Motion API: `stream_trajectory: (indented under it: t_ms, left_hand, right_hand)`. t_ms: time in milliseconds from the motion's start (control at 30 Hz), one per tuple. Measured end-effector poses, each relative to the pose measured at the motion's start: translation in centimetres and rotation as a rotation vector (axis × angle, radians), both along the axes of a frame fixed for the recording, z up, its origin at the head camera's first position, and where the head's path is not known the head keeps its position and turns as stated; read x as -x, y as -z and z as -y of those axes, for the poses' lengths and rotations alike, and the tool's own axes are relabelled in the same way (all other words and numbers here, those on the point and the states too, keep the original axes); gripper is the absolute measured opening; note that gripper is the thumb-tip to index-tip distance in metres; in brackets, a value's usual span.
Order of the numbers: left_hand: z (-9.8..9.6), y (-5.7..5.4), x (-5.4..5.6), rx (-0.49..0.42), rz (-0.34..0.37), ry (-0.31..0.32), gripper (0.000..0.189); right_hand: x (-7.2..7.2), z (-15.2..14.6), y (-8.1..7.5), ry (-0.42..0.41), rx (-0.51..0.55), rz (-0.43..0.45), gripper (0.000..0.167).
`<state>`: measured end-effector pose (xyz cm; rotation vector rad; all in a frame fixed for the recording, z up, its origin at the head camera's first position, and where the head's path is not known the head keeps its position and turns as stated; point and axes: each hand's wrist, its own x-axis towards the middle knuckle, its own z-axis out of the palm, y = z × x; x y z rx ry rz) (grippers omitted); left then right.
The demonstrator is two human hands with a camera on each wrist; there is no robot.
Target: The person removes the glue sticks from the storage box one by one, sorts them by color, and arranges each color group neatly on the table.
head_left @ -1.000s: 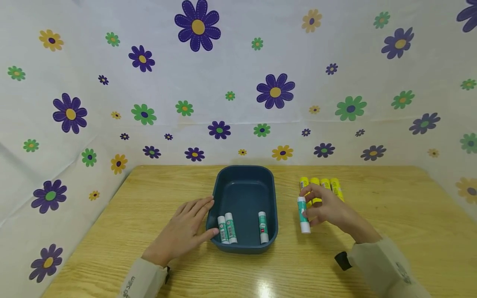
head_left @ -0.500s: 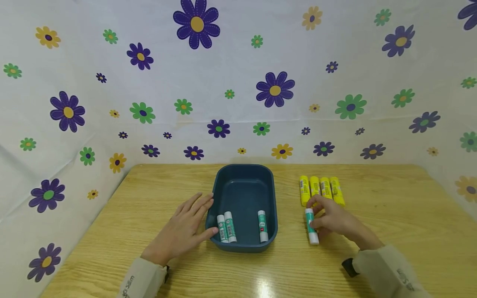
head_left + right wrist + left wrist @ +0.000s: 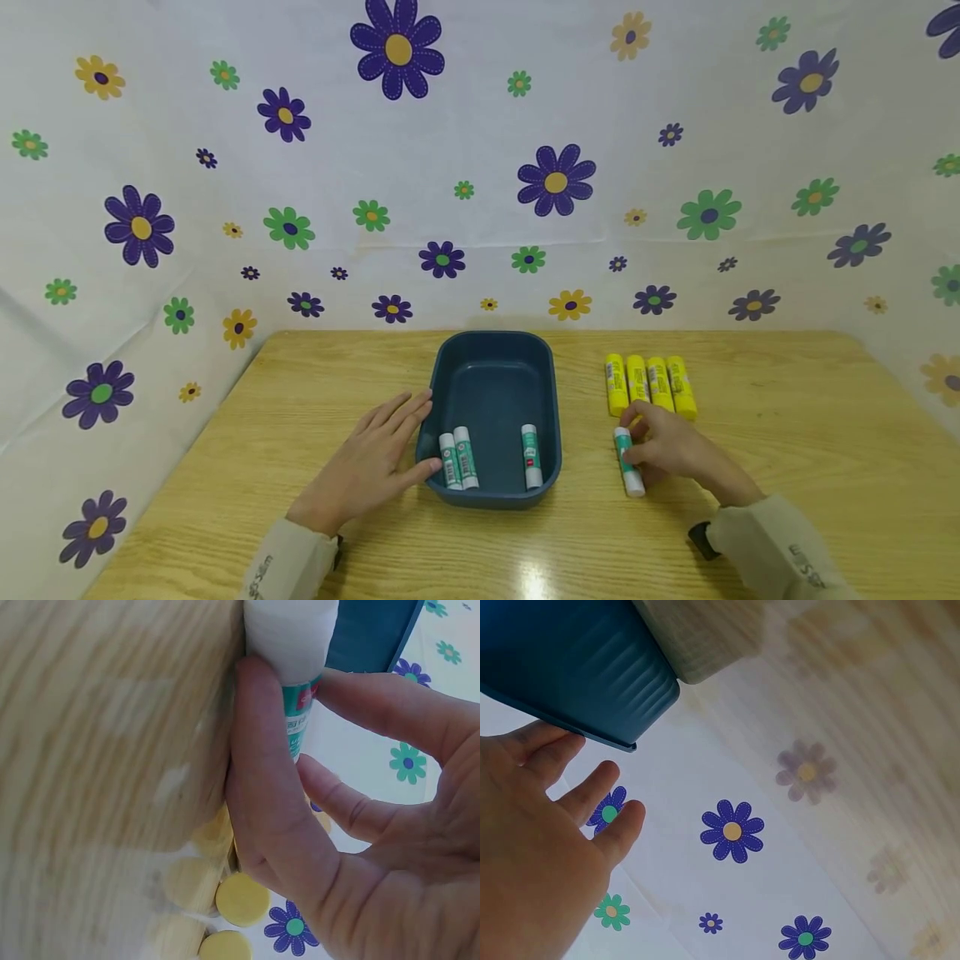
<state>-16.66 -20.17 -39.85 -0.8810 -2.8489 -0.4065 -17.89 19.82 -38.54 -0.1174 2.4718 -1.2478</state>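
Between the thumb and fingers of my right hand (image 3: 667, 446) is a green-and-white glue stick (image 3: 627, 462), lying at the table surface in front of the yellow glue sticks. The right wrist view shows the same glue stick (image 3: 292, 645) pinched close against the wood. My left hand (image 3: 367, 467) rests with its fingers straight along the left rim of the blue bin (image 3: 555, 417); in the left wrist view its fingertips touch the bin's edge (image 3: 592, 737). Inside the bin, two green-and-white glue sticks (image 3: 465, 458) lie at the left and another glue stick (image 3: 532, 457) at the right.
Several yellow glue sticks (image 3: 648, 385) lie side by side in a row on the wooden table (image 3: 330, 367), right of the bin. A white cloth with printed flowers (image 3: 480, 125) stands behind the table and along its sides.
My right hand has come down and slightly right with the green-and-white glue stick, from beside the yellow row to the table in front of it. The left hand has stayed on the bin.
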Motion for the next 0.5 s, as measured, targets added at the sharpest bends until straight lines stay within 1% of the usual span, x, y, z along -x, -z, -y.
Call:
stream_trajectory:
  t_ms: [333, 500]
  left_hand:
    - [0.11, 0.08, -0.02, -0.003, -0.009, -0.002, 0.079]
    - [0.06, 0.12, -0.03, -0.004, -0.011, -0.004, 0.079]
  right_hand:
    - [-0.02, -0.06, -0.02, -0.013, -0.012, -0.018, 0.035]
    - [0.01, -0.44, -0.08, -0.021, -0.003, -0.018, 0.04]
